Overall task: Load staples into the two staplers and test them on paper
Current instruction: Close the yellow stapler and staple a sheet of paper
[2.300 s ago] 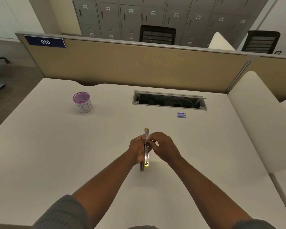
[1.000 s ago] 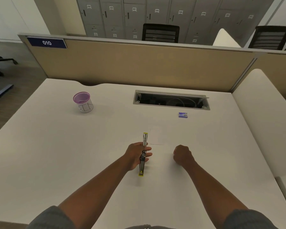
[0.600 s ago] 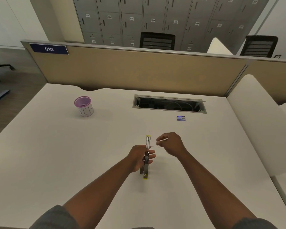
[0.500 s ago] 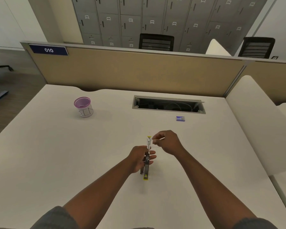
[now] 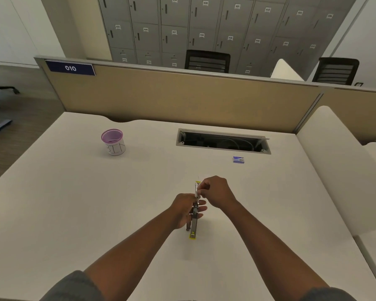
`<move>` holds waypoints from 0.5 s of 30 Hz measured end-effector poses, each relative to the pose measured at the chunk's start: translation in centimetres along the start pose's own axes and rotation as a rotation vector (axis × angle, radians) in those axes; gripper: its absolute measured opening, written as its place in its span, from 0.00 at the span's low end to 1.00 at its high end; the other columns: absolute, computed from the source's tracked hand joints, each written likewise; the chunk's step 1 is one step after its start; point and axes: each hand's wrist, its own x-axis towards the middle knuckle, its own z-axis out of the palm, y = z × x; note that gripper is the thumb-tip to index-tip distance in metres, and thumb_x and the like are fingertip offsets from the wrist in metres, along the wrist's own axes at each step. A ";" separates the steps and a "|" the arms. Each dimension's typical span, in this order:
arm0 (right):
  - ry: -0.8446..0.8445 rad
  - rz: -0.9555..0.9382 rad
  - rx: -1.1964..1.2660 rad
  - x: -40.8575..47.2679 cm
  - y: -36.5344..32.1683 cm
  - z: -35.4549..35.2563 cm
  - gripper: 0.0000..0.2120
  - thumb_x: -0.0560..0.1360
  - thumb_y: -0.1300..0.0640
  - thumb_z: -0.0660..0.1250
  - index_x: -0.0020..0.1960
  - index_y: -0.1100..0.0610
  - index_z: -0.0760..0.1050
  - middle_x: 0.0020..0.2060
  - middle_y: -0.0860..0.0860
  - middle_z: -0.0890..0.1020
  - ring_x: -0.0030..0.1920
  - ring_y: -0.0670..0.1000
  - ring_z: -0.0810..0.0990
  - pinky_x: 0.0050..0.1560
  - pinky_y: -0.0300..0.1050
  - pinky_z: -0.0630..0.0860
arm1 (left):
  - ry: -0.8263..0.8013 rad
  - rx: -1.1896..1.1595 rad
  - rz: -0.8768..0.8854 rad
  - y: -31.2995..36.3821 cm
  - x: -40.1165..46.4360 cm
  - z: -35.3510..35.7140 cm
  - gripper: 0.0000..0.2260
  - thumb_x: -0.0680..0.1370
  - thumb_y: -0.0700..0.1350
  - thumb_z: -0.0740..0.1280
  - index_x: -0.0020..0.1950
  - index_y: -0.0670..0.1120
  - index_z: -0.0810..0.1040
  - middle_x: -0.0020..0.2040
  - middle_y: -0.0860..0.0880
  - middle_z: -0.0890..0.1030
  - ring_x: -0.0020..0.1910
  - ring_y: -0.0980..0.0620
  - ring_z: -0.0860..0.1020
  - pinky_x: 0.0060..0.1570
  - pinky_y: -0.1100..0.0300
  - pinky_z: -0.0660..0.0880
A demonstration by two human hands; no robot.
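Note:
A slim metal stapler with yellow ends lies opened out lengthwise above the white desk. My left hand grips it around the middle. My right hand is at the stapler's far end, fingers pinched on a small white strip that looks like staples, held against the stapler's open channel. A small blue staple box sits on the desk beyond my hands. No second stapler is in view, and paper on the desk is too faint to make out.
A purple-rimmed cup marked "BIN" stands at the far left of the desk. An open cable slot runs along the back. A tan partition closes the far edge, and a white divider borders the right side.
My right hand left the stapler, dropped to the desk on the right, then came back holding a small white strip and now has it at the stapler's far end. The left hand kept its grip.

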 end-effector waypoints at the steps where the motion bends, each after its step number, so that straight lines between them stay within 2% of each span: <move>1: 0.003 0.000 0.004 0.0 0.0 0.1 0.03 0.71 0.62 0.71 0.41 0.57 0.84 0.35 0.48 0.83 0.37 0.44 0.79 0.37 0.33 0.70 | 0.002 -0.002 0.001 0.0 -0.1 0.0 0.08 0.80 0.39 0.62 0.53 0.40 0.80 0.47 0.42 0.83 0.40 0.47 0.84 0.40 0.55 0.79; 8: -0.011 0.002 0.007 0.0 0.1 0.5 0.05 0.71 0.61 0.69 0.39 0.55 0.84 0.36 0.47 0.84 0.40 0.43 0.79 0.38 0.31 0.69 | 0.031 0.011 0.001 0.2 -0.3 0.0 0.10 0.80 0.39 0.61 0.58 0.37 0.77 0.47 0.42 0.82 0.41 0.46 0.83 0.39 0.55 0.78; 13: -0.005 0.026 -0.020 0.0 0.2 0.7 0.05 0.71 0.59 0.69 0.40 0.55 0.83 0.39 0.48 0.85 0.42 0.46 0.81 0.44 0.43 0.76 | 0.036 0.023 0.011 0.3 -0.4 0.2 0.11 0.81 0.39 0.60 0.59 0.37 0.77 0.49 0.41 0.82 0.41 0.46 0.83 0.39 0.55 0.77; 15: -0.009 0.027 -0.020 0.0 0.3 0.8 0.05 0.71 0.59 0.69 0.41 0.56 0.84 0.39 0.48 0.85 0.41 0.46 0.81 0.43 0.42 0.76 | 0.037 0.026 0.009 0.2 -0.4 0.3 0.11 0.81 0.39 0.60 0.60 0.37 0.77 0.49 0.40 0.82 0.41 0.46 0.83 0.39 0.55 0.77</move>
